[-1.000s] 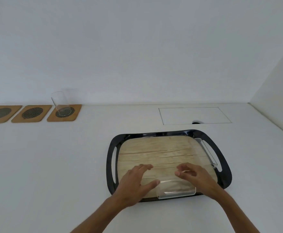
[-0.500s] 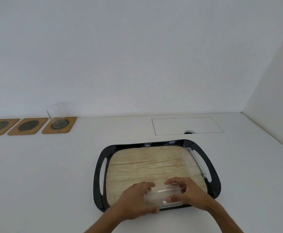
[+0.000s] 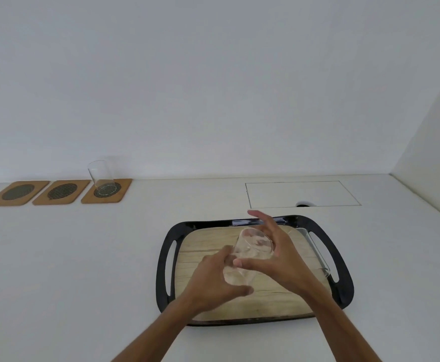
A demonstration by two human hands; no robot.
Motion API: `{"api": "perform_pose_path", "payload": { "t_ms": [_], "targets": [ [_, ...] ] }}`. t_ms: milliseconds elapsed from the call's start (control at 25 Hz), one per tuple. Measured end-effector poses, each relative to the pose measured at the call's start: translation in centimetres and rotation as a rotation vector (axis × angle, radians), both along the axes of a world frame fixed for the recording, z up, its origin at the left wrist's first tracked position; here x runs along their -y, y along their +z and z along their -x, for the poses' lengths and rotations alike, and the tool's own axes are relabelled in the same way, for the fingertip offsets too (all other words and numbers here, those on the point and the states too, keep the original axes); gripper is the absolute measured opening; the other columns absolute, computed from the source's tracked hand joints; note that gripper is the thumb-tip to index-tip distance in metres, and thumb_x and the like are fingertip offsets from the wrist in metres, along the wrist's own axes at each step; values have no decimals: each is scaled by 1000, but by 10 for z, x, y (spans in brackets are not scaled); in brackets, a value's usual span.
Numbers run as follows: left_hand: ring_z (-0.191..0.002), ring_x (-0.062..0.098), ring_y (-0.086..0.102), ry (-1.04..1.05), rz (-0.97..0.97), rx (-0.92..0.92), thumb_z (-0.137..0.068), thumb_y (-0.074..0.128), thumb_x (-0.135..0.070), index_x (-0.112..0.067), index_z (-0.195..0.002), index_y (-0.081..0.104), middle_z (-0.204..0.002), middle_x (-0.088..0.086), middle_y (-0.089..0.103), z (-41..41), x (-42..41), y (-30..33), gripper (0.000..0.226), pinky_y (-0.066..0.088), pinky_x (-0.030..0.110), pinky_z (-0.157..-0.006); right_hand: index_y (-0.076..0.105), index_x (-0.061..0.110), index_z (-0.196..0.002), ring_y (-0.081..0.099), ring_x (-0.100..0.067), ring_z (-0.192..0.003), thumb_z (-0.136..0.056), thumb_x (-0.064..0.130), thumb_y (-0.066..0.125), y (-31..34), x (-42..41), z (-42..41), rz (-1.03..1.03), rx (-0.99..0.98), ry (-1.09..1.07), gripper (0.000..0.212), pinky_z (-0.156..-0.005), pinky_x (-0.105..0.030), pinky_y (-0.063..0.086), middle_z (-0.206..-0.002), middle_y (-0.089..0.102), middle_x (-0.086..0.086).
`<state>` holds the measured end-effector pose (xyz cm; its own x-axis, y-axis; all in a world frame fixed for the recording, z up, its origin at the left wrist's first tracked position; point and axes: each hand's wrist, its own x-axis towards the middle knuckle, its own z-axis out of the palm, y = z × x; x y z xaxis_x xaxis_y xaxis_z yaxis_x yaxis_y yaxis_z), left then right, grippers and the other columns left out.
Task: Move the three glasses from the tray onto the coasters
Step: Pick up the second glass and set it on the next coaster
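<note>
A clear glass is lifted above the black tray with a wood-look floor, tilted with its mouth away from me. My left hand grips its base end and my right hand holds its side with fingers spread. A second glass lies on its side along the tray's right edge. A third glass stands upright on the rightmost coaster. The middle coaster and the left coaster are bare.
The white counter meets a white wall behind the coasters and a side wall at the right. A rectangular outlined panel with a small hole lies in the counter just beyond the tray.
Both hands closed on the glass lying at the tray's front edge and lifted it up toward the tray's middle, tilting it. The head view shifted.
</note>
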<state>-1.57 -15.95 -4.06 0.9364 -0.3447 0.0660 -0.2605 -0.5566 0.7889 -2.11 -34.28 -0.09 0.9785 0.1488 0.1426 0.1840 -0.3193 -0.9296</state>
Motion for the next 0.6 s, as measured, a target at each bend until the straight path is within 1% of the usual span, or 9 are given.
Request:
{"api": "perform_pose_path", "payload": {
  "t_ms": [120, 160, 240, 280, 320, 400, 480, 520, 600],
  "targets": [
    [-99, -3, 62, 68, 150, 11, -58, 89, -38, -27, -110, 60, -103, -16, 69, 5, -5, 11, 60, 46, 10, -82, 40, 47, -140, 58, -1, -122, -61, 26, 94, 7, -18, 1, -56, 36, 9, 99, -102, -23, 46, -118, 68, 17],
    [-96, -2, 63, 92, 199, 11, -59, 90, -33, -27, -108, 61, -98, -14, 71, 6, -8, 12, 58, 46, 8, -80, 38, 48, -142, 58, -1, -122, -61, 27, 94, 8, -23, 2, -68, 29, 10, 101, -102, -21, 46, -120, 68, 16],
    [-89, 6, 67, 140, 284, 23, -58, 91, -26, -27, -103, 62, -90, -7, 72, 6, -13, 15, 53, 49, 13, -79, 36, 48, -143, 59, 1, -120, -60, 32, 94, 6, -34, 4, -65, 7, 12, 103, -101, -19, 47, -124, 66, 17],
    [-89, 9, 68, 166, 319, 34, -58, 91, -25, -27, -101, 62, -90, -5, 73, 6, -16, 15, 52, 52, 17, -79, 36, 48, -142, 59, 4, -118, -60, 36, 94, 4, -39, 6, -41, 3, 5, 101, -100, -18, 47, -123, 65, 19],
    [-90, 11, 69, 191, 341, 46, -56, 90, -25, -27, -101, 63, -90, -3, 73, 5, -19, 15, 52, 54, 22, -81, 36, 50, -138, 60, 7, -115, -60, 40, 93, 1, -45, 8, -10, 0, -8, 97, -98, -17, 47, -121, 66, 21],
    [-93, 14, 70, 221, 352, 66, -55, 89, -26, -29, -101, 63, -91, -1, 74, 5, -24, 16, 53, 56, 28, -84, 41, 53, -126, 61, 9, -109, -62, 44, 90, -3, -55, 12, 15, 1, -45, 82, -94, -16, 48, -112, 69, 24],
    [-94, 12, 69, 230, 322, 86, -56, 89, -26, -26, -105, 63, -92, -3, 74, 7, -29, 15, 55, 56, 26, -84, 54, 44, -117, 65, 6, -104, -63, 43, 89, -8, -62, 13, 18, 10, -75, 64, -92, -20, 51, -104, 72, 24],
    [-94, 9, 69, 234, 300, 96, -57, 89, -27, -25, -108, 63, -92, -5, 74, 8, -32, 14, 57, 55, 23, -84, 59, 39, -114, 67, 5, -102, -63, 43, 89, -10, -66, 13, 20, 12, -86, 59, -90, -22, 52, -103, 73, 25],
    [-93, 6, 68, 257, 263, 105, -57, 89, -31, -24, -108, 62, -92, -9, 74, 13, -38, 10, 58, 56, 22, -81, 64, 33, -111, 68, 2, -99, -61, 43, 89, -15, -73, 12, 19, 7, -92, 57, -87, -25, 55, -99, 75, 20]
  ]
}}
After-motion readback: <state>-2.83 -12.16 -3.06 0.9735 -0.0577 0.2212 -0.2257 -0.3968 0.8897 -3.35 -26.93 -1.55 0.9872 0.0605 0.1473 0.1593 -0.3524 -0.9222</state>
